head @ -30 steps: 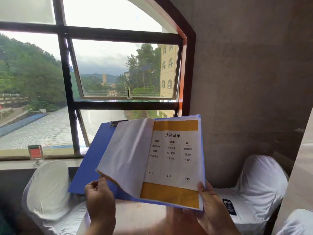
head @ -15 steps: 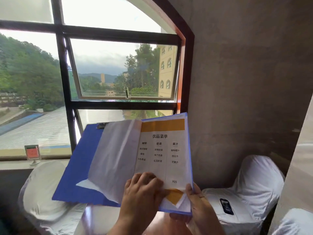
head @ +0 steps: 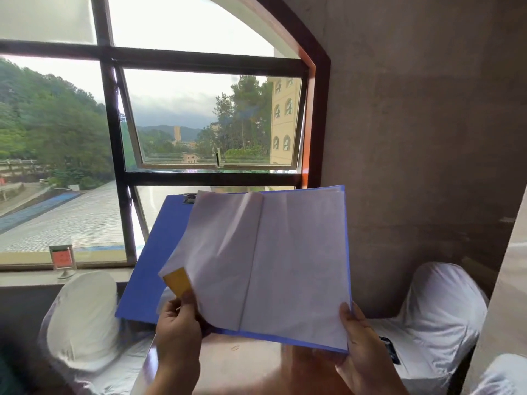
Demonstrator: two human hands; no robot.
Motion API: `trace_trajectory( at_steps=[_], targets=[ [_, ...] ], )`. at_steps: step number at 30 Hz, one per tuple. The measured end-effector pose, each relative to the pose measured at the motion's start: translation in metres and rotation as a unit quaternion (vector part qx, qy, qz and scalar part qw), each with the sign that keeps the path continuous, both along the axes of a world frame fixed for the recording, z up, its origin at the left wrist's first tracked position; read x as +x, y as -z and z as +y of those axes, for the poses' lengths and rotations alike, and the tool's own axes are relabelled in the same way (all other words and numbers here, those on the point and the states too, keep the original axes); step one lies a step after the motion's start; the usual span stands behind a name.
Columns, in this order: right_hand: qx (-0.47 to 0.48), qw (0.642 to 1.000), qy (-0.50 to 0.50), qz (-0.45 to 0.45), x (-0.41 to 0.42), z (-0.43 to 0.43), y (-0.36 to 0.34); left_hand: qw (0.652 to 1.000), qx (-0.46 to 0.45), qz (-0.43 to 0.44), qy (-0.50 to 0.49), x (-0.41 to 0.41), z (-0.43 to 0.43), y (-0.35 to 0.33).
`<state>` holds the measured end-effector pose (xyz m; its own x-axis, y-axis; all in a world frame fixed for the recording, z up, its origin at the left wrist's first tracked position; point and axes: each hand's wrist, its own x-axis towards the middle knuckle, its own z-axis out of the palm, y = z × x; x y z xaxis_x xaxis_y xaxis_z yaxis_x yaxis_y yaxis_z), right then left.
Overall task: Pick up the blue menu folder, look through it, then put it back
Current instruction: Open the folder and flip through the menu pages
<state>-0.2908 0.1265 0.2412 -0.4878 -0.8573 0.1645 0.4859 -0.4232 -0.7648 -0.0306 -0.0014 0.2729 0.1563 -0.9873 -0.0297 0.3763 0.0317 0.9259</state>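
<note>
The blue menu folder [head: 148, 269] is held open in the air in front of the window, its metal clip at the top edge. Blank white backs of its pages [head: 293, 260] face me. My right hand [head: 362, 349] grips the folder's lower right corner. My left hand [head: 176, 326] pinches the lower corner of a turned page, whose yellow printed side curls into sight just above my fingers.
A brown table [head: 242, 363] lies under my hands. White-covered chairs stand at the left [head: 82, 317] and right [head: 439, 309], the right one with a dark phone [head: 389, 349] on its seat. A small red sign [head: 62, 259] stands on the windowsill.
The printed drinks page was turned over to the left by my left hand, so blank page backs now face me. The folder stayed raised in my right hand.
</note>
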Motion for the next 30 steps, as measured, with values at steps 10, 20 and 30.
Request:
trace_trajectory(
  at_steps=[10, 20, 30],
  targets=[
    [0.022, 0.999, -0.040, 0.029, 0.014, -0.010, 0.008, 0.698, -0.479, -0.529, -0.055, -0.034, 0.050, -0.015],
    [0.005, 0.996, -0.085, 0.033, 0.016, -0.016, 0.007, 0.674, -0.499, -0.542, -0.053, -0.048, 0.042, -0.014],
    [0.017, 0.999, -0.015, 0.027, -0.016, -0.008, 0.003, 0.997, 0.049, 0.055, 0.025, 0.008, 0.002, -0.013]
  ],
)
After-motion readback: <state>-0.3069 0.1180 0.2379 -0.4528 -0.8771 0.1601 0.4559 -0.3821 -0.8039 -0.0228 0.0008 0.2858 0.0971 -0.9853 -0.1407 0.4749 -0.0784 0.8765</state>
